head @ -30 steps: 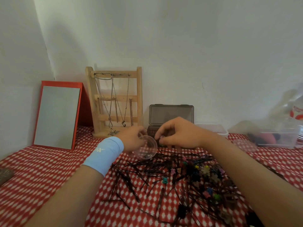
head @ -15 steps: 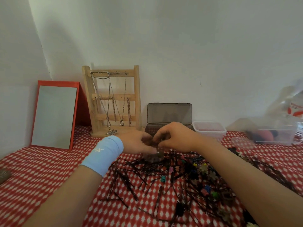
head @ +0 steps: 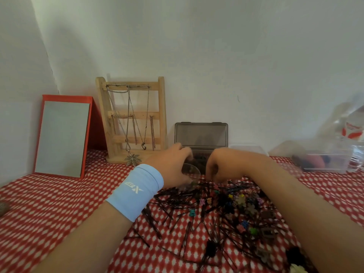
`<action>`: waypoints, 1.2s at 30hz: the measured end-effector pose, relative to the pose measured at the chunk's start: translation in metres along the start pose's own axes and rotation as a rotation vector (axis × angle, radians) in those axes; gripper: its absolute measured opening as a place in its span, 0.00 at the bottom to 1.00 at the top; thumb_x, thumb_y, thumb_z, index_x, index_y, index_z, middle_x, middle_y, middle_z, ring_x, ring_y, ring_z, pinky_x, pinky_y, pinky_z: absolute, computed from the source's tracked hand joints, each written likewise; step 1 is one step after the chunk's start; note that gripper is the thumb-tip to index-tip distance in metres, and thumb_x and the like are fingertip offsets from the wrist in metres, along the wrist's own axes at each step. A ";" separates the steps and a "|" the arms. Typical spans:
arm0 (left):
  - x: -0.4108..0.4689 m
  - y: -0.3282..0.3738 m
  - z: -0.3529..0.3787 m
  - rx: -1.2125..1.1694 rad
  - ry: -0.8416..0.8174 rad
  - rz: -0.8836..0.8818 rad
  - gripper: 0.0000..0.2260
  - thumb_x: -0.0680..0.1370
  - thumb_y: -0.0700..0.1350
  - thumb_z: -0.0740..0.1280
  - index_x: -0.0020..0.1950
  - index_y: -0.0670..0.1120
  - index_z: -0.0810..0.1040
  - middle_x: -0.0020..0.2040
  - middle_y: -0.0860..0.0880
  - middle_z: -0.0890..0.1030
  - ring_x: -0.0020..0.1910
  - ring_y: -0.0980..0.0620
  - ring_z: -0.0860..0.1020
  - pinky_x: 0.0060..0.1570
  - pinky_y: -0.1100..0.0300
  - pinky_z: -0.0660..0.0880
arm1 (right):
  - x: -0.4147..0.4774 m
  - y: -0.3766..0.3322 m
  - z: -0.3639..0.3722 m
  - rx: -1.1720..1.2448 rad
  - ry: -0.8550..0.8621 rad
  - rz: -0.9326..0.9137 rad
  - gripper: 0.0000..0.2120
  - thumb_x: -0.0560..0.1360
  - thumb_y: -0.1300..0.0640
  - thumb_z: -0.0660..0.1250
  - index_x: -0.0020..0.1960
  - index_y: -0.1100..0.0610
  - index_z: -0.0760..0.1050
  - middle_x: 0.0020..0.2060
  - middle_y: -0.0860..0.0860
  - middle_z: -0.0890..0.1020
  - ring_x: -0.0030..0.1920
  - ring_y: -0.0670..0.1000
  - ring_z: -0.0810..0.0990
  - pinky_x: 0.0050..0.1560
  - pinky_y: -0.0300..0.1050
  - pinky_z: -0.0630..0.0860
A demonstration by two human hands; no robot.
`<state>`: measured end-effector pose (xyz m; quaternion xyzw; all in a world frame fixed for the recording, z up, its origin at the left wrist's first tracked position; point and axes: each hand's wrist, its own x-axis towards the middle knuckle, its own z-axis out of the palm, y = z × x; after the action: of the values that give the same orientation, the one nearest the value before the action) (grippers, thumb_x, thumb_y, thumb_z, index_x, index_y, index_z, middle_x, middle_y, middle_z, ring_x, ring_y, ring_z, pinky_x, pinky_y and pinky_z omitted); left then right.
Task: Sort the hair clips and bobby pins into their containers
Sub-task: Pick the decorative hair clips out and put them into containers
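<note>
A heap of black bobby pins (head: pixel 177 211) and small coloured hair clips (head: pixel 241 201) lies on the red checked cloth in front of me. My left hand (head: pixel 171 166), with a light blue wristband, grips a small clear round container (head: pixel 190 171) tilted on its side at the far edge of the heap. My right hand (head: pixel 220 164) is just right of it, fingers curled down onto the pins; whether they hold any is hidden. Behind both hands stands a dark grey case (head: pixel 201 136) with its lid up.
A wooden jewellery stand (head: pixel 134 119) with chains and a red-framed mirror (head: pixel 63 136) lean on the wall at the left. A clear lidded tub (head: pixel 248 149) and a larger clear box (head: pixel 323 160) sit at the right, beside a plastic bottle (head: pixel 354 138).
Both hands dropped from above the heap down to its far edge. The clear container went from upright in my left hand to tilted low against the pins.
</note>
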<state>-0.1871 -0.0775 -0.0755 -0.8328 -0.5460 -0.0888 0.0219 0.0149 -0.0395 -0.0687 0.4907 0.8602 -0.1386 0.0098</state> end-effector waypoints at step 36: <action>0.000 -0.015 0.002 -0.074 0.071 0.051 0.08 0.78 0.50 0.68 0.56 0.59 0.81 0.52 0.59 0.79 0.50 0.57 0.77 0.53 0.56 0.78 | -0.008 -0.004 0.004 0.090 -0.075 -0.077 0.05 0.75 0.49 0.74 0.49 0.49 0.84 0.41 0.47 0.86 0.37 0.48 0.84 0.37 0.39 0.81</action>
<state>-0.2003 -0.0709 -0.0778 -0.8431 -0.5197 -0.1378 0.0129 0.0154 -0.0494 -0.0707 0.4514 0.8705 -0.1956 0.0147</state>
